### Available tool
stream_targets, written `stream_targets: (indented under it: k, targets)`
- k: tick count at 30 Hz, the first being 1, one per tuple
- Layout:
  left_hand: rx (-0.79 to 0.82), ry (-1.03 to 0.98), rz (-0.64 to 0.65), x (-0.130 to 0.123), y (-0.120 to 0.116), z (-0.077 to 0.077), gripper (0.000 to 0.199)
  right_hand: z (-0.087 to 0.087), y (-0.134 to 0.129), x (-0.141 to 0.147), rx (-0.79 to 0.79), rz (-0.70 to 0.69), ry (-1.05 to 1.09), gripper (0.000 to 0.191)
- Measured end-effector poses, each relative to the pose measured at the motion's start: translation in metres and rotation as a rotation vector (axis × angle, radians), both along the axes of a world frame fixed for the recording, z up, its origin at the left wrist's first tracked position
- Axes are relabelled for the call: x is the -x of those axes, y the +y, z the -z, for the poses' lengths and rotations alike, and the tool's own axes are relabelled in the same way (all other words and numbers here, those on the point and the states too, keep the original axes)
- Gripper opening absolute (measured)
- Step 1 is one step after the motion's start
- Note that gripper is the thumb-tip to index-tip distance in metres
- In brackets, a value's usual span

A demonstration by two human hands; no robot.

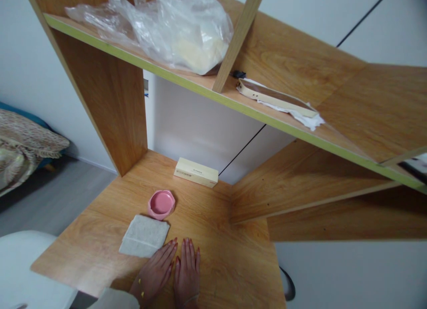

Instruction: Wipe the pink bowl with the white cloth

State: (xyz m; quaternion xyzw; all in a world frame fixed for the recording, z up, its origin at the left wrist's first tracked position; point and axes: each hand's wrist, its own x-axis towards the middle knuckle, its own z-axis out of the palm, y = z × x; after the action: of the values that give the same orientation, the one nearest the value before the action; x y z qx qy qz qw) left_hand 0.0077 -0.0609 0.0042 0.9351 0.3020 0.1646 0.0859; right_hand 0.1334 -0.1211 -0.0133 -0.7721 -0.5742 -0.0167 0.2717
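My left hand (155, 270) lies flat on the wooden desk (230, 264), fingers stretched out, holding nothing. Its fingers are close by the right edge of a folded grey cloth (144, 236); whether they touch it I cannot tell. My right hand (187, 272) rests palm down just beside the left one, also with fingers extended and nothing in it. Behind the cloth sits a pink ashtray-like dish (162, 204) with a faceted rim. Farther back, a long cream box (196, 171) with printed lettering stands against the wall.
Above the desk runs a wooden shelf (290, 138). On it are a clear plastic bag (187, 29) with pale contents and a flat cream-edged object (276, 98) on white tissue. A white chair (30, 264) stands at the left, and a fringed blanket (30, 140) lies beyond.
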Motion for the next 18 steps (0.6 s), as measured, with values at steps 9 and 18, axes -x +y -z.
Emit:
stream_targets:
  k: [9,18]
  targets:
    - [-0.006,0.016,0.002,0.0002,0.0012,-0.0060,0.049,-0.0016,-0.0025,-0.0049,0.043,-0.057,-0.015,0.047]
    - [-0.101,-0.001,-0.008,-0.0012,0.0021,-0.0060,0.051,-0.0016,0.0003,-0.0001,0.035,0.003,0.033,0.047]
